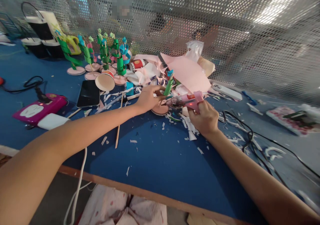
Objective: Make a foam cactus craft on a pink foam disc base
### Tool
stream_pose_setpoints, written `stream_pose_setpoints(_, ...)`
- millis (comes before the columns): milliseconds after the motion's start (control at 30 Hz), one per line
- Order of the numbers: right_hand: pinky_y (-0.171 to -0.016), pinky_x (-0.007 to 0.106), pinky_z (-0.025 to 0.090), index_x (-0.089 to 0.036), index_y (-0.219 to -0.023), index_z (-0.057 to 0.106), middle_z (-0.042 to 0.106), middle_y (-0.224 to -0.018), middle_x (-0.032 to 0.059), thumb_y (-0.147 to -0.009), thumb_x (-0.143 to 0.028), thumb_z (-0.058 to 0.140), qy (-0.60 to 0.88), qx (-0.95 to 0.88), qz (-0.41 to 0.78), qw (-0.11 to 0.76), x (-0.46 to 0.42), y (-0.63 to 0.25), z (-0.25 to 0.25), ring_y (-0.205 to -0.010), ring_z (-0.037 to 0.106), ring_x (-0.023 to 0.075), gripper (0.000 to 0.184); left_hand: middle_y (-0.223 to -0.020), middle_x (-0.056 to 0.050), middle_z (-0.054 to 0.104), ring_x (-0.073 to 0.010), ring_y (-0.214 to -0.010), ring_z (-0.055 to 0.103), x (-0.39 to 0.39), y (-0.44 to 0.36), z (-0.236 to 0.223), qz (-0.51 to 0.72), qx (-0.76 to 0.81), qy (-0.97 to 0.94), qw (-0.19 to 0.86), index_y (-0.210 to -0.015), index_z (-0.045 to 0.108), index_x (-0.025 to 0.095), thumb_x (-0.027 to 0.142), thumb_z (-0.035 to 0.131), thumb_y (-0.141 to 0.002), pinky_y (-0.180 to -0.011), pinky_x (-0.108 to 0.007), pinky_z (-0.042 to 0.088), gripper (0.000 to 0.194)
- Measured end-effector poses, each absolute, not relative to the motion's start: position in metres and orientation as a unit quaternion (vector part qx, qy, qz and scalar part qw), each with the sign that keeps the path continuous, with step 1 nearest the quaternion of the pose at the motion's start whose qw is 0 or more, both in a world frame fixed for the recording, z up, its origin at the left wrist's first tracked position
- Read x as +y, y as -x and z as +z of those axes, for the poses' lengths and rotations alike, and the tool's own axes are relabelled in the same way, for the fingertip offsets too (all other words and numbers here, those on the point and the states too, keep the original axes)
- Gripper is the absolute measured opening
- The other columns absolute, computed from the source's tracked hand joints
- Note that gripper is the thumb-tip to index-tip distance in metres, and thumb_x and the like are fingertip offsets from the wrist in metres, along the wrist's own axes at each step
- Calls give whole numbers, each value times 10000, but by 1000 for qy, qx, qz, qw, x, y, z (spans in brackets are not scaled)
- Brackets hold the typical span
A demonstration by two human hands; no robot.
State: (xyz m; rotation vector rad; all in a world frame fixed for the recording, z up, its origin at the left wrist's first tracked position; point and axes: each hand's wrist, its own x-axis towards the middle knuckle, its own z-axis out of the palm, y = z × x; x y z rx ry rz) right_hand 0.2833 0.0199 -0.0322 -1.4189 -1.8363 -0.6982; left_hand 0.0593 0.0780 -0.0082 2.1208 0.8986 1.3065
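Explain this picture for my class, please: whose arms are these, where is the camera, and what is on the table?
There is no machine here: the two arms belong to one person working bare-handed. The single picture comes from a camera worn on that person's head, looking forward and down. The left hand holds a green paper coil near a round pink base. The right hand grips a pink glue gun, its front toward the coil. On the blue table are paper scraps, a phone, a tipped paper cup, a magenta power strip and, at back left, similar paper models.
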Motion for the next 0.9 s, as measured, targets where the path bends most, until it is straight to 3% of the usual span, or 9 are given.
stream_pose_setpoints(567, -507, 305, 369, -231, -649, 363, 477, -608, 35, -676, -369, 549, 567, -686, -267, 369, 23, -279, -32, -556, 465, 183, 233, -827, -51, 729, -168, -760, 660, 77, -60, -9, 491, 330, -770, 241, -845, 691, 157, 150, 719, -708, -737, -292, 517, 140)
stream_pose_setpoints(900, -486, 271, 337, -228, -645, 333, 431, -571, -2, -660, -339, 513, 571, -688, -260, 364, 26, -279, -33, -511, 405, 145, 212, -858, -58, 732, -169, -777, 670, 78, -59, -10, 483, 333, -777, 230, -889, 691, 151, 175, 700, -734, -743, -283, 530, 157)
